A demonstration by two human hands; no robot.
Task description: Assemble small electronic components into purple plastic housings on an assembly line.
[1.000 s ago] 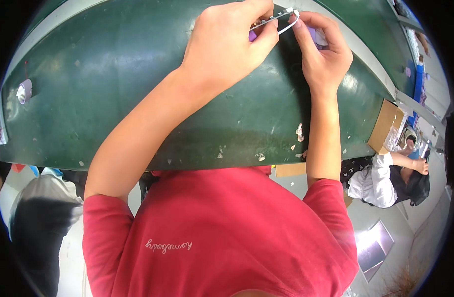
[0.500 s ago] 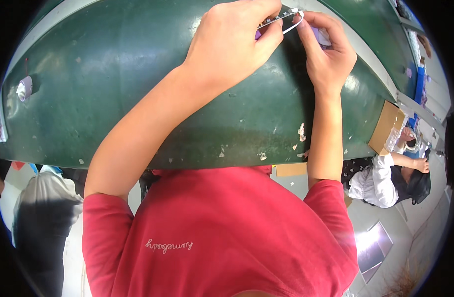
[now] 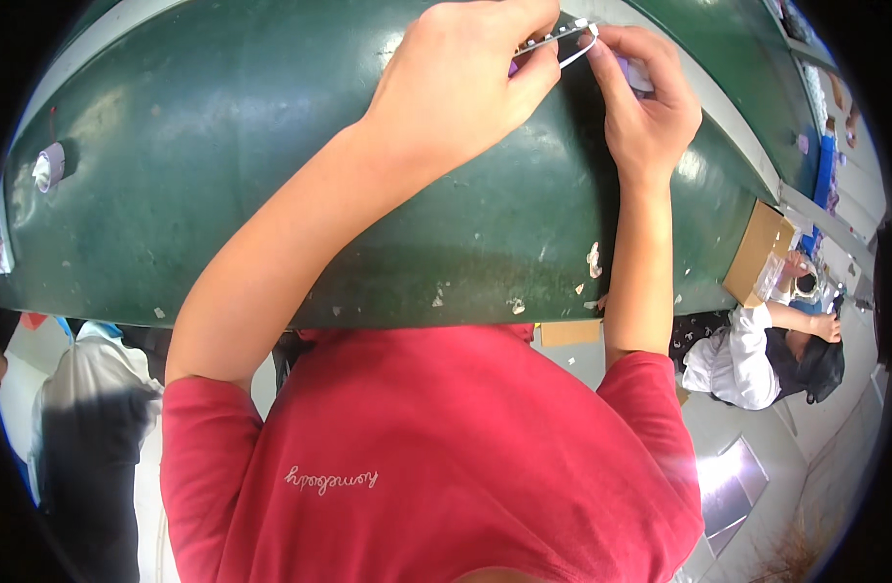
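Observation:
My left hand (image 3: 460,83) is closed around a narrow dark strip with small white blocks along it (image 3: 555,36), which looks like a circuit board. It juts out toward my right hand (image 3: 652,121), whose thumb and index finger pinch at its white end. A thin white band or cable (image 3: 576,55) loops from that end back under the strip to my left fingers. Something white and purple (image 3: 638,75) shows behind my right thumb, among the curled fingers. Both hands are raised over the far part of the green table (image 3: 242,175). My left fingertips are mostly hidden.
A small white and lilac roll (image 3: 49,167) lies at the table's left. Whitish scraps (image 3: 594,259) dot the near edge. An open cardboard box (image 3: 760,255) stands at the right edge, beside a seated person in white (image 3: 742,360). Another person (image 3: 91,428) is at left.
My hands stay almost in place; the left one and the strip shift very slightly to the right. The person at left has moved a little to the right.

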